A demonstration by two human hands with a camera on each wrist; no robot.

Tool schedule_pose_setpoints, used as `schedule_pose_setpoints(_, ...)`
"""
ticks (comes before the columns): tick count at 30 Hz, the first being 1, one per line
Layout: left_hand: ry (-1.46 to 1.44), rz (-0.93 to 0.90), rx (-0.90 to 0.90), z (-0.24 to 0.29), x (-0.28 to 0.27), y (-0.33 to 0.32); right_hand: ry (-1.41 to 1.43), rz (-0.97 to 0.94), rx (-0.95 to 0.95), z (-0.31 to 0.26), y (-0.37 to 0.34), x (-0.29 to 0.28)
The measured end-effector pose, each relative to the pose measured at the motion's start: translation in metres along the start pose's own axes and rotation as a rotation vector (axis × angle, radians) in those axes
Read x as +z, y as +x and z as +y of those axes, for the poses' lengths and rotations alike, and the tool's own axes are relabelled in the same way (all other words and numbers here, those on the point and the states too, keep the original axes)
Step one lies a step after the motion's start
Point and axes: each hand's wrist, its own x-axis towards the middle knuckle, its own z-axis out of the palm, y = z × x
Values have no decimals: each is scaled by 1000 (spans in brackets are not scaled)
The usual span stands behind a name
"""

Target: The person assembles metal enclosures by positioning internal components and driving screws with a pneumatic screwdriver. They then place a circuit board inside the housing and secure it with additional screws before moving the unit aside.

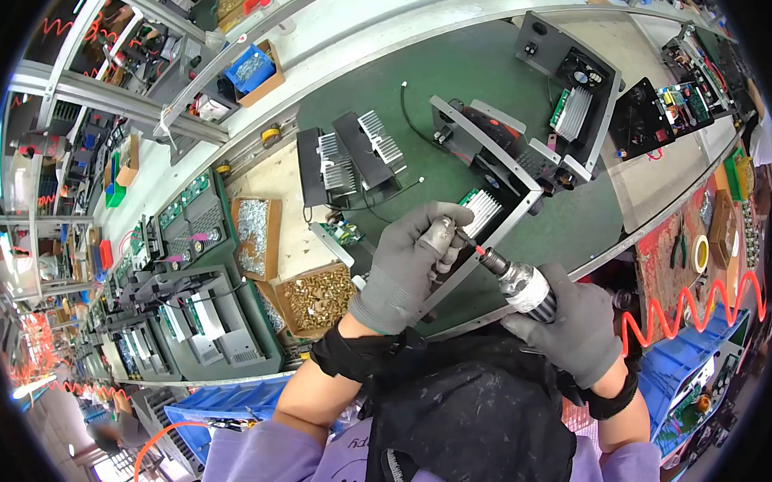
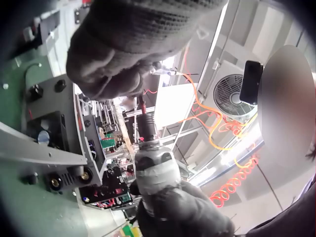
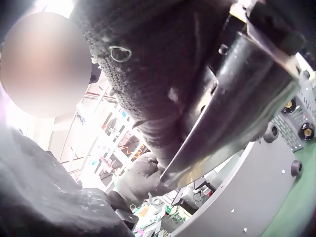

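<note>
My gloved right hand (image 1: 576, 322) grips a power screwdriver (image 1: 526, 290) with white tape round its body. Its bit (image 2: 143, 106), with a red band, points toward my left hand. My gloved left hand (image 1: 402, 267) has its fingers curled and its thumb and fingertips closed at the bit's tip; I cannot tell whether a screw is between them. Below the hands lies an open grey metal chassis (image 1: 512, 203) with a silver finned heatsink (image 1: 482, 209). In the right wrist view, the glove and a dark, shiny curved surface (image 3: 232, 94) block much of the scene.
Left of the hands stand boxes of brass-coloured screws (image 1: 314, 298) and silver screws (image 1: 253, 235). Heatsink assemblies (image 1: 351, 158) lie on the green mat (image 1: 341, 93). A second chassis (image 1: 574, 85) stands farther back. At right are a red coiled hose (image 1: 693, 310) and blue bin (image 1: 669, 365).
</note>
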Motion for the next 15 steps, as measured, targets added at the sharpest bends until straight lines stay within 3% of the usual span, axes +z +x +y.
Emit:
schedule_pose_setpoints(2, 1, -36, 1, -3, -8, 2, 41, -21, -21, 1, 2, 1)
schedule_pose_setpoints(4, -153, -131, -150, -3, -17, 3, 27, -13, 0, 1, 4, 4)
schedule_pose_setpoints(7, -9, -141, -169, 17, -33, -2, 48, -11, -20, 4, 7, 6)
schedule_pose_setpoints(11, 282, 135, -4, 50, -70, 5, 119, -10, 6, 7, 11, 6)
schedule_pose_setpoints(13, 818, 612, 146, 62, -106, 28, 81, -16, 20, 9, 12, 3)
schedule_pose_setpoints(14, 938, 751, 354, 69, -122, 42, 82, -15, 20, 10, 12, 2)
schedule_pose_setpoints(15, 1024, 870, 370, 63, -166, 57, 73, -9, 33, 11, 12, 1)
